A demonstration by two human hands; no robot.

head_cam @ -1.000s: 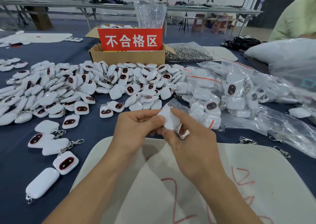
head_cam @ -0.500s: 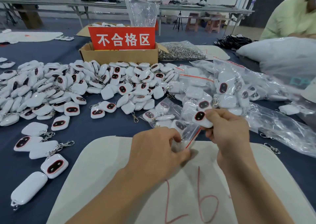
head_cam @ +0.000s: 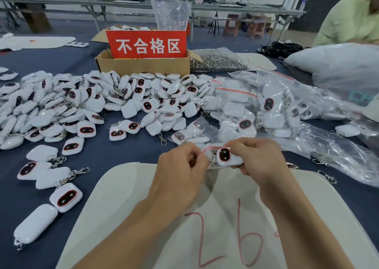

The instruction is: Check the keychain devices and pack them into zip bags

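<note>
— Hands first: where, and holding what?
— Close together, just above far edge of pale mat [head_cam: 143, 207]. Left hand [head_cam: 180, 166] curled, pinching red-striped mouth of zip bag [head_cam: 209, 148]. Right hand [head_cam: 260, 158] wrapped round one keychain device [head_cam: 226, 156], thumb on top, fingers beneath.
— And device against bag?
— Just right of bag mouth, touching or very nearly. Dark-faced end turned left toward that mouth, long axis running hand to hand. Inside the film yet or not: cannot tell.
— Nearer hand for the push?
— Right, plainly, since it carries the piece. Likely a short slide leftward along that axis, left hand bracing the opening; some risk of snagging the metal clasp on the strip.
— Room around?
— Narrow strip of blue worktop [head_cam: 123, 154] just beyond the knuckles. Filled bags [head_cam: 256, 108] heaped near, beyond and to the right. Loose devices [head_cam: 92, 104] heaped beyond and to the left, well apart from both hands. Cardboard box [head_cam: 143, 63] with red sign [head_cam: 146, 46] behind that heap, far from any likely path. Mat beneath wide enough for setting the bag down.
</note>
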